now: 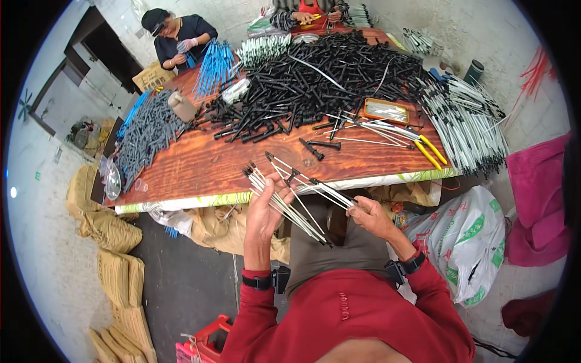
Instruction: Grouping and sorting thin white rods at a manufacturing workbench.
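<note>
My left hand (260, 212) is closed around a bundle of thin white rods with black tips (298, 219), held slanting over my lap near the table's front edge. A second, smaller set of white rods with black plastic fittings (330, 192) is pinched in my right hand (369, 215). Its far end, with a black fitting (292, 176), reaches across to the fingers of my left hand. Just beyond on the table lie two loose black plastic pieces (311, 149). More white rods (387, 134) rest near yellow-handled pliers (430, 152).
A large heap of black plastic parts (327, 78) covers the wooden table (200, 163). Grey parts (145, 136) lie left, finished-looking white rod bundles (466, 127) right. An orange-rimmed tray (386, 118) holds small pieces. Two people work across the table. A plastic bag (466, 242) stands at right.
</note>
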The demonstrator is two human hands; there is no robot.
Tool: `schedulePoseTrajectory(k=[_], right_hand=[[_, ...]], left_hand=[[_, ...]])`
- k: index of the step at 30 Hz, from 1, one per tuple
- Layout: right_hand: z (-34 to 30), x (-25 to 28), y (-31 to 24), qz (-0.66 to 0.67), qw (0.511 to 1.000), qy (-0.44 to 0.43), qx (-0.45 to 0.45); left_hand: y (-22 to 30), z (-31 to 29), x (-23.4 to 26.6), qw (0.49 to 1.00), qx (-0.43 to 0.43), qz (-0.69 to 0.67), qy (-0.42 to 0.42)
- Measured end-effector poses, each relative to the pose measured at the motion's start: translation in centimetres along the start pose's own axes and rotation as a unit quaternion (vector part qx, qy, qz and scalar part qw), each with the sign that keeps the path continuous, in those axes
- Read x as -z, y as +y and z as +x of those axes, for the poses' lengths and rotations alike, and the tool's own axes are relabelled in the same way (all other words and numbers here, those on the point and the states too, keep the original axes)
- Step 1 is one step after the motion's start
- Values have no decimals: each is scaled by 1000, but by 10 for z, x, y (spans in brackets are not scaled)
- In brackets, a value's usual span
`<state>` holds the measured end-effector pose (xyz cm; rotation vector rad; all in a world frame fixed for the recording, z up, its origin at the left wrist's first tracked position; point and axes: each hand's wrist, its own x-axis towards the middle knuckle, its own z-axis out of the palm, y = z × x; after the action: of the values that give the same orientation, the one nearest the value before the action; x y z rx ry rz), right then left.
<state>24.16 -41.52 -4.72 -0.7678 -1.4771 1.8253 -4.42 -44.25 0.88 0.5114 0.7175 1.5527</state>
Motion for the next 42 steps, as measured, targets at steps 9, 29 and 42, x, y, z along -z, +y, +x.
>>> schedulePoseTrajectory(k=[9, 29, 42], right_hand=[[14, 28, -22, 18, 996, 90, 11], [18, 35, -23, -3, 996, 92, 16], [20, 26, -12, 46, 996, 78, 23]], left_hand=[[-15, 41, -28, 999, 32, 27, 5], [-27, 55, -22, 999, 29, 39, 1], [-23, 55, -41, 996, 60, -25, -64]])
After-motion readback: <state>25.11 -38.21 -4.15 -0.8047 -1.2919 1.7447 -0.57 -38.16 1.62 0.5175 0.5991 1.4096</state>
